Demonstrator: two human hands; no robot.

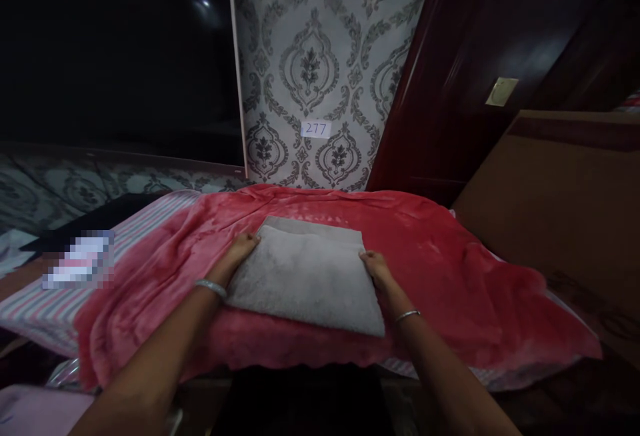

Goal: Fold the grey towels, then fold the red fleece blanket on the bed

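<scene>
A grey, soft-looking towel [305, 276] lies folded over on a red plush blanket [440, 276]. Its upper layer stops just short of the far edge, so a strip of the under layer shows there. My left hand [244, 247] pinches the towel's far left corner area. On the opposite side, my right hand [376, 268] grips the edge near the far right corner. Both hands have fingers closed on the cloth, and the towel lies nearly flat between them.
Striped cloth [150, 223] shows under the blanket at the left, with a blurred pale object [80, 259] on it. A large dark screen [115, 56] hangs at the back left. Patterned wallpaper carries a paper label [316, 129]. A cardboard box [560, 189] stands at right.
</scene>
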